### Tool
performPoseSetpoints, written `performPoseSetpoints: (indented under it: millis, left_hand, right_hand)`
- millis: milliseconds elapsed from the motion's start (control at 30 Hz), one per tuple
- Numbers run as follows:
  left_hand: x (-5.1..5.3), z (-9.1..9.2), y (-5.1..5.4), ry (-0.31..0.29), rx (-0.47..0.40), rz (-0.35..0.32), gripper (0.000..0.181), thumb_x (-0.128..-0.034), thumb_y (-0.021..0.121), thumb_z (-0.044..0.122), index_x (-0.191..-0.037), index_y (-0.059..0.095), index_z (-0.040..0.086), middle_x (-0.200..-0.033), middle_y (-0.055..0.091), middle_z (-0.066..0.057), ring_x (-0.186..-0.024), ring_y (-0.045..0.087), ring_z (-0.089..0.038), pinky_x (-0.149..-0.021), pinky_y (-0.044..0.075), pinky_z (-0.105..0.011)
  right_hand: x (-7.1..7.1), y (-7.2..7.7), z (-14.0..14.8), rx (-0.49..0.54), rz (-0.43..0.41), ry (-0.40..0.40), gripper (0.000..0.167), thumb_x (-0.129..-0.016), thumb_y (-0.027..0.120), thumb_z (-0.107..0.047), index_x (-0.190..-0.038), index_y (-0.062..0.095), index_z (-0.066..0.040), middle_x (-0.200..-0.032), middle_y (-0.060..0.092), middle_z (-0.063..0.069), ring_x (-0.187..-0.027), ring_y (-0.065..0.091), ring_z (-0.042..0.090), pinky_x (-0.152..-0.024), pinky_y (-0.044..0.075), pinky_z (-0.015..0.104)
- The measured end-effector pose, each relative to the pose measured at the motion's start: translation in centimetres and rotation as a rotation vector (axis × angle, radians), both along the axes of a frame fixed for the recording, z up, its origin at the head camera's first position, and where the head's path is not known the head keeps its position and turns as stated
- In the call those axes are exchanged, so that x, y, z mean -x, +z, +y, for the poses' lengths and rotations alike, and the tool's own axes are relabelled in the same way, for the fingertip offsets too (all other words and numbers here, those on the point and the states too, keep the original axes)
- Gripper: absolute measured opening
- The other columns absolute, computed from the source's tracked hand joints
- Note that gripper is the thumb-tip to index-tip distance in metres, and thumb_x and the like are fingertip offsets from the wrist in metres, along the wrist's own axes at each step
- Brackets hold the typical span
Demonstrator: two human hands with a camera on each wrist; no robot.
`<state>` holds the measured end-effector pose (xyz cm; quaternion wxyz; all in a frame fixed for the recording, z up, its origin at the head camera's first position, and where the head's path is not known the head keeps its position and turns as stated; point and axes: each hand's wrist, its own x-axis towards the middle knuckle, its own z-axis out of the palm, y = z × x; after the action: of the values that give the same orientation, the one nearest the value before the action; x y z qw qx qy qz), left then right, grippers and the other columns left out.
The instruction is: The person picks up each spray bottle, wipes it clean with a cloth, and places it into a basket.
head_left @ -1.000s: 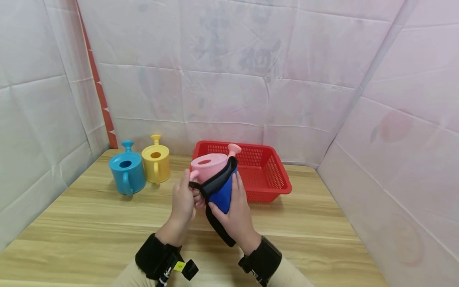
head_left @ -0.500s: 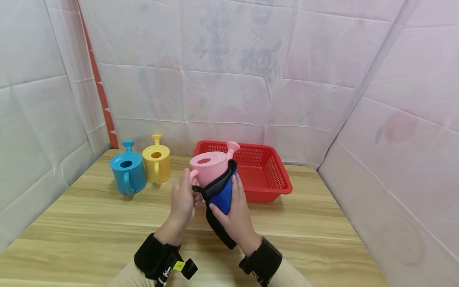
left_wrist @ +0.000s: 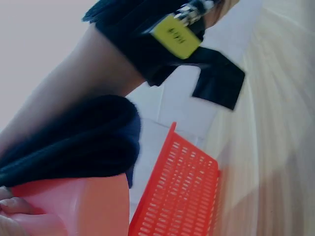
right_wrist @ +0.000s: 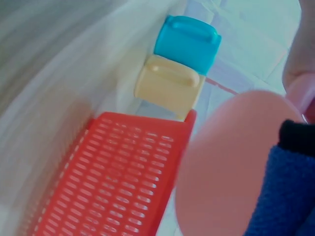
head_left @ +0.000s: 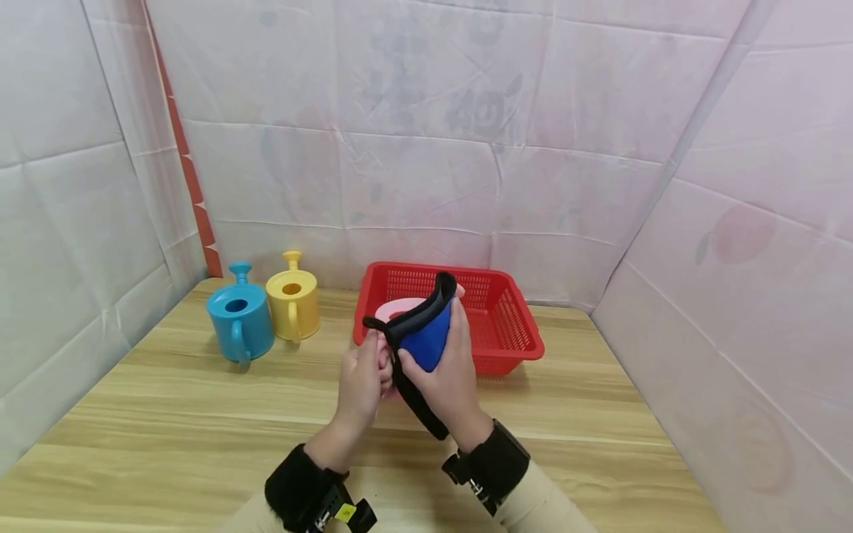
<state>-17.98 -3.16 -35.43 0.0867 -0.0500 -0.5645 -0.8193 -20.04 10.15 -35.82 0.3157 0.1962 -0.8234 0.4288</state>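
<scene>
Head view: black straps [head_left: 500, 459] worn on both wrists. By the right hand [head_left: 449, 381] the blue cloth [head_left: 429, 339] is gripped, thumb on its near face, other fingers on the far side. By the left hand [head_left: 360, 377], fingers curled, the handle of the pink watering can [right_wrist: 221, 167] is gripped; handle mostly covered, contact better seen from left wrist. Key relation: can held between the hands, cloth against its right and near side, right hand nearer the cloth, left nearer the handle. Cloth's black edge slanted from left hand up toward the spout; strap hung toward the person. Can seemingly lifted off the tabletop [head_left: 166, 444], before the near left corner of the red basket [head_left: 500, 364]. Well left, yellow can [head_left: 306, 307] and blue can [head_left: 253, 318] stood side by side. Pale sheets [head_left: 413, 178] hung behind.
</scene>
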Motion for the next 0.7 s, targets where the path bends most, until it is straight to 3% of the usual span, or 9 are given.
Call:
performPoseSetpoints:
  millis: [133, 233, 367, 500, 600, 700]
  left_hand:
    - [-0.4, 0.2, -0.4, -0.029, 0.052, 0.002, 0.051, -0.1002, 0.038, 0.037, -0.06, 0.036, 0.005, -0.05, 0.031, -0.001, -0.04, 0.027, -0.011, -0.04, 0.023, -0.021]
    - [-0.6, 0.4, -0.9, -0.048, 0.092, 0.013, 0.052, -0.1006, 0.037, 0.036, -0.061, 0.036, 0.003, -0.05, 0.031, -0.002, -0.041, 0.028, -0.011, -0.041, 0.024, -0.021]
    - [-0.7, 0.5, -1.3, -0.044, 0.137, 0.074, 0.05, -0.101, 0.039, 0.03, -0.06, 0.035, 0.002, -0.049, 0.031, -0.002, -0.041, 0.027, -0.011, -0.042, 0.023, -0.021]
    - [-0.6, 0.5, -1.4, 0.002, 0.222, 0.21, 0.046, -0.1002, 0.042, 0.019, -0.058, 0.036, 0.002, -0.049, 0.032, -0.001, -0.042, 0.027, -0.01, -0.042, 0.022, -0.021]
    - [-0.7, 0.5, -1.2, 0.043, 0.306, 0.305, 0.041, -0.0971, 0.048, 0.015, -0.058, 0.042, 0.004, -0.051, 0.037, -0.001, -0.046, 0.034, -0.01, -0.044, 0.028, -0.021]
    - [-0.9, 0.5, -1.1, 0.072, 0.376, 0.345, 0.036, -0.0932, 0.055, 0.011, -0.059, 0.046, 0.007, -0.052, 0.042, 0.001, -0.05, 0.041, -0.011, -0.047, 0.035, -0.022]
  right_hand:
    - [0.3, 0.8, 0.5, 0.03, 0.027, 0.011, 0.087, -0.079, 0.071, -0.031, -0.147, 0.019, -0.014, -0.142, 0.035, 0.01, -0.114, 0.044, 0.028, -0.084, 0.046, 0.05]
    - [0.4, 1.9, 0.9, 0.015, -0.004, 0.019, 0.072, -0.081, 0.068, -0.031, -0.141, 0.033, -0.011, -0.126, 0.048, 0.012, -0.105, 0.05, 0.027, -0.078, 0.049, 0.048]
    - [0.6, 4.1, 1.5, -0.126, -0.142, 0.046, 0.051, -0.085, 0.063, -0.034, -0.127, 0.049, -0.009, -0.112, 0.058, 0.011, -0.095, 0.057, 0.026, -0.074, 0.051, 0.045]
    - [1.2, 6.5, 2.2, -0.302, -0.321, 0.117, 0.045, -0.089, 0.058, -0.039, -0.125, 0.053, -0.013, -0.105, 0.06, 0.006, -0.088, 0.057, 0.023, -0.072, 0.051, 0.04]
    - [2.0, 7.8, 2.6, -0.357, -0.394, 0.159, 0.042, -0.09, 0.057, -0.04, -0.122, 0.055, -0.012, -0.1, 0.06, 0.006, -0.086, 0.055, 0.022, -0.071, 0.05, 0.038]
    - [2.8, 8.4, 2.9, -0.368, -0.454, 0.17, 0.038, -0.09, 0.057, -0.039, -0.114, 0.059, -0.009, -0.093, 0.062, 0.006, -0.081, 0.056, 0.022, -0.069, 0.049, 0.035]
